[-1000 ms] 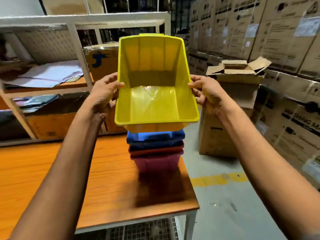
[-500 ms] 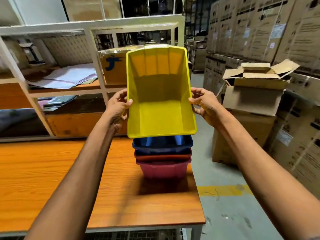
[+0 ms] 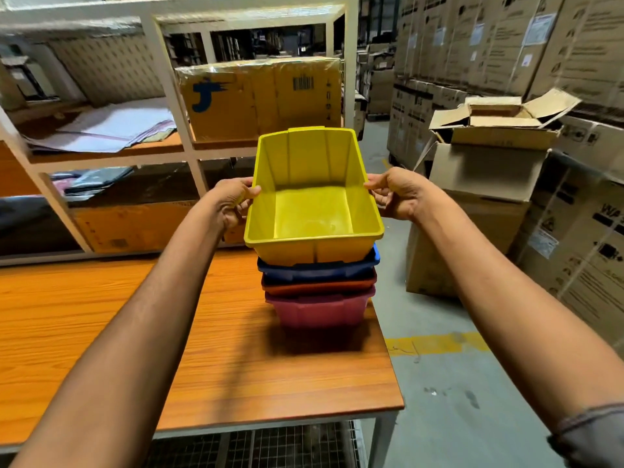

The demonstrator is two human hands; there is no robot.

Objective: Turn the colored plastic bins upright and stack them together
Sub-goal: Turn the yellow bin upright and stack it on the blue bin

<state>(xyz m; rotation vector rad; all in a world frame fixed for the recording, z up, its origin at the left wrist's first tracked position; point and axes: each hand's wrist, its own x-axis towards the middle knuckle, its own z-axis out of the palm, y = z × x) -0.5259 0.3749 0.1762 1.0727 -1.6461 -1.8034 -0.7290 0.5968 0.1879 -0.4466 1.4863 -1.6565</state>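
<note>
A yellow plastic bin [image 3: 312, 211] sits upright, open side up, nested into the top of a stack near the table's right edge. Under it are a blue bin [image 3: 319, 267], an orange-red bin [image 3: 319, 286] and a pink bin [image 3: 319, 309] at the bottom. My left hand [image 3: 233, 201] grips the yellow bin's left rim, thumb over the edge. My right hand [image 3: 396, 194] grips its right rim the same way.
The stack stands on an orange wooden table [image 3: 101, 332] whose right edge drops to a concrete floor with a yellow line [image 3: 439, 342]. A white shelf frame [image 3: 169, 79] with a wrapped carton [image 3: 260, 99] stands behind. Cardboard boxes [image 3: 486, 170] crowd the right side.
Both hands lowered the yellow bin from a tilted position in the air down into the blue bin, levelling it as it came down.
</note>
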